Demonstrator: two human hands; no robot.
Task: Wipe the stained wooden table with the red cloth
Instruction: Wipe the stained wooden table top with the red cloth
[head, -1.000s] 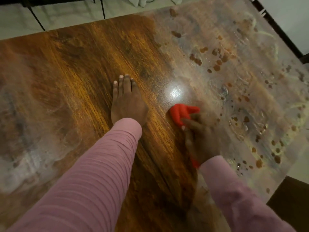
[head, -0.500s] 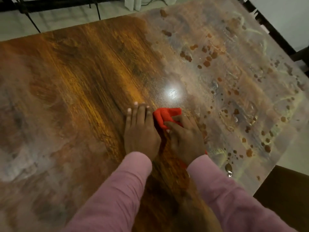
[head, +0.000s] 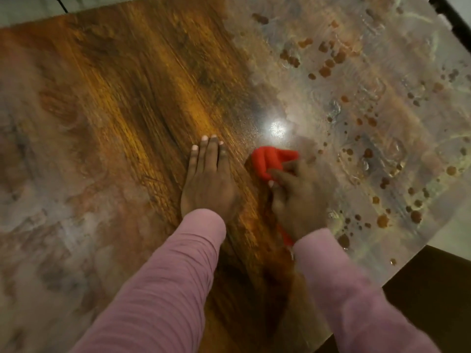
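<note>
Landmark: the glare [head: 277, 128], a bright white reflection on the table [head: 122, 80].

Far left of the glare: grey-white haze [head: 38, 212] over the wood, smeared and patchy, reaching the near edge of view.

Between the haze and the glare: a band of bare brown wood, grain plain.

Just left of the glare, nearer me: my left hand [head: 207, 184], palm down on the bare band. The fingers are straight and close together, holding nothing. Nails point away from me. Left sleeve [head: 165, 276] is pink and ribbed.

Straight toward me from the glare, just short of it: the cloth [head: 270, 159], red and bunched. It lies on the table where bare wood meets film. A small red end also shows further toward me, at my right wrist.

On the cloth's near side: my right hand [head: 298, 197]. The fingers are curled over the cloth, thumb laid across it, pressing it to the top. The hand is blurred, so I cannot tell the single fingers apart. Right sleeve [head: 344, 289] is pink, also blurred.

Left hand and cloth: near, not touching.

Right of the glare: grey film [head: 382, 103] with swirl marks and many brown spots [head: 328, 64], scattered out to the table's right edge.
</note>
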